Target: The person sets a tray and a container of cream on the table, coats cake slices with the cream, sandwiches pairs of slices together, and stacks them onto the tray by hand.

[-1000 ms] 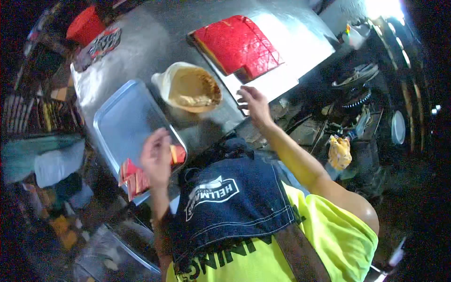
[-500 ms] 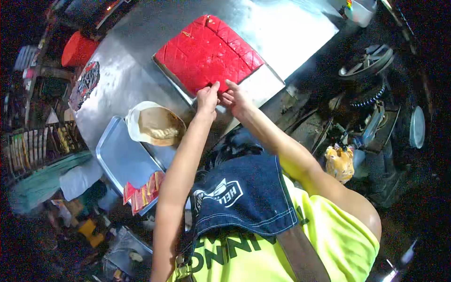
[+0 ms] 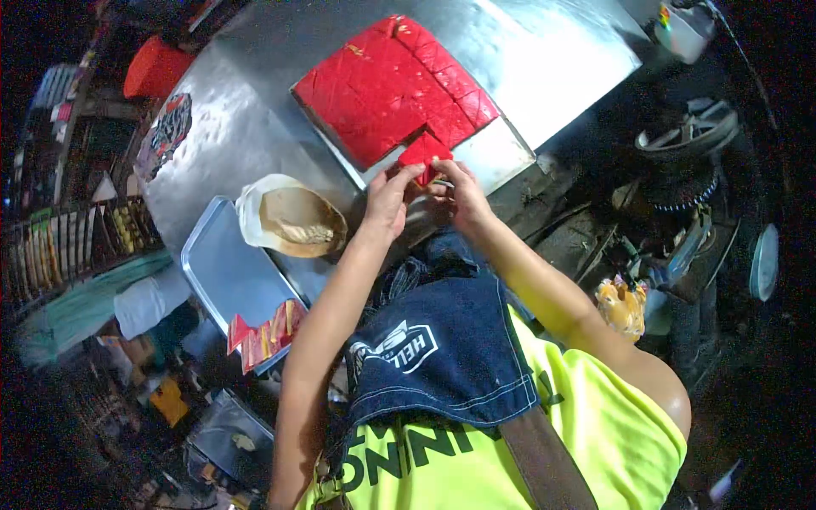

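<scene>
Left hand (image 3: 388, 201) and right hand (image 3: 467, 199), newly together, pinch one red piece (image 3: 418, 153) beside the notched red slab (image 3: 382, 89), portion apparently freed.

**Our metal bench (image 3: 242, 115) carries plenty**

We see a pale board (image 3: 510, 155) lying flat under a red slab (image 3: 382, 93). To its left — near one another — we have a bowl (image 3: 253, 204) and a shallow blue tray (image 3: 231, 259), with a dark patterned patch (image 3: 172, 127) beyond.

"HELL" (image 3: 414, 347) on apron (image 3: 455, 365), shirt lettering (image 3: 382, 463) partly hidden
</scene>
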The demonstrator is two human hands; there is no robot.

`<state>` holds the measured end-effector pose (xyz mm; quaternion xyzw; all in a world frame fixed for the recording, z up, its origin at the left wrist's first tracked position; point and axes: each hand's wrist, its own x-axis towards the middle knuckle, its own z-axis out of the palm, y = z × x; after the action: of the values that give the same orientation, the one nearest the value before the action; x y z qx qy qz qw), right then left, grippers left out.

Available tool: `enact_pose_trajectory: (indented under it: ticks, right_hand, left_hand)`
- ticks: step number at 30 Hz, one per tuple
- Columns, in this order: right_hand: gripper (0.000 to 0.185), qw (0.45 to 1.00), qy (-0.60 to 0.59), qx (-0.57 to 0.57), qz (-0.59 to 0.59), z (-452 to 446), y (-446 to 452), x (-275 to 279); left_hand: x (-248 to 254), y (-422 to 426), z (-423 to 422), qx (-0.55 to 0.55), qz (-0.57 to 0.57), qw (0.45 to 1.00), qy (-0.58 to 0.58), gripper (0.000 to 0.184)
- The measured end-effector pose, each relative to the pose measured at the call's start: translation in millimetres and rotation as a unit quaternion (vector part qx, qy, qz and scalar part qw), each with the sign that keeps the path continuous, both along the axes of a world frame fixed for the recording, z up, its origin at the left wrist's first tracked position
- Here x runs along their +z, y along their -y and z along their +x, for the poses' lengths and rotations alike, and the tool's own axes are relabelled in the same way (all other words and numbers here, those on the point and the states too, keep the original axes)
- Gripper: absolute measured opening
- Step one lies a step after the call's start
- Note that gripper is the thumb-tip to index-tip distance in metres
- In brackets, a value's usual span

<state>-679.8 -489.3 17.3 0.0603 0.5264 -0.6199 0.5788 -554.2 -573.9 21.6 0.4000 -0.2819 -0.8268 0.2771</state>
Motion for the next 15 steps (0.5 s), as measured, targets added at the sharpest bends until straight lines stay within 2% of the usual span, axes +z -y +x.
enact_pose_trajectory:
  ticks: [2, 5, 9, 10, 12, 14, 15]
  right_hand:
    - [0.024, 0.999, -0.014, 0.042, 0.007, 7, -8, 17]
    - [0.018, 0.982, -0.135, 0.113, -0.071, 34, -11, 35]
    - [0.025, 0.958, -0.195, 0.159, -0.139, 92, 4, 65]
    - [0.027, 0.954, -0.187, 0.183, -0.146, 107, 12, 66]
    - [0.029, 0.947, -0.186, 0.213, -0.151, 137, 27, 68]
    - [0.029, 0.913, -0.264, 0.269, -0.156, 168, 43, 69]
    - [0.032, 0.903, -0.287, 0.284, -0.148, 185, 50, 74]
  left_hand:
    - [5, -5, 20, -0.013, 0.000, 1.000, -0.015, 0.029]
    - [25, -12, 62, 0.001, -0.013, 0.999, -0.032, 0.032]
    - [34, -16, 132, 0.046, -0.042, 0.997, -0.038, 0.035]
    - [70, -17, 154, 0.032, -0.035, 0.999, 0.011, 0.038]
    - [81, -17, 193, 0.108, -0.038, 0.993, -0.006, 0.040]
    - [72, -18, 236, 0.174, -0.088, 0.981, -0.019, 0.040]
    - [64, -21, 259, 0.207, -0.119, 0.971, 0.011, 0.039]
